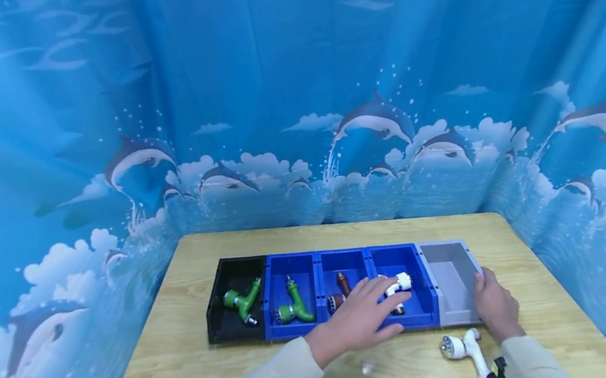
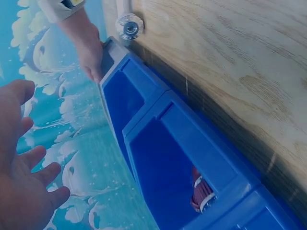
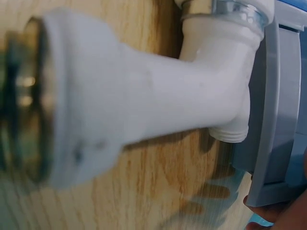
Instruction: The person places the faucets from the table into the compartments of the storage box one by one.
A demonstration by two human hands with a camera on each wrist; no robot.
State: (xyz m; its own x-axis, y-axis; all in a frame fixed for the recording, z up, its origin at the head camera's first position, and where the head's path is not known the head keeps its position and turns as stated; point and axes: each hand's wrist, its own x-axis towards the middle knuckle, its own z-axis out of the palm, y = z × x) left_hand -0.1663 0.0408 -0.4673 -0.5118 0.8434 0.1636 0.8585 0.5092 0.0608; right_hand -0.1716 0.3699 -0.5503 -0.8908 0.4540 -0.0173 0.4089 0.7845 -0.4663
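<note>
My left hand point(image 1: 361, 314) hovers over the blue bins, fingers spread and nothing in them; the left wrist view shows its fingers point(image 2: 33, 158) apart from the bins. My right hand point(image 1: 497, 304) grips the right wall of the grey bin point(image 1: 457, 318) at the end of the row, thumb at the rim, fingers outside. That bin holds nothing. Below it on the table lies a white tap point(image 1: 473, 351), close to the right wrist. Partly under my left hand are a white tap point(image 1: 403, 281) and a dark red tap point(image 1: 343, 282), each in a blue bin point(image 1: 428, 312).
Further left, one green tap point(image 1: 296, 300) lies in a blue bin and another green tap point(image 1: 248, 300) in the black bin point(image 1: 219, 335). All the bins stand side by side on a wooden table point(image 1: 177, 368). A blue dolphin-print curtain point(image 1: 279, 91) surrounds the table's back and sides.
</note>
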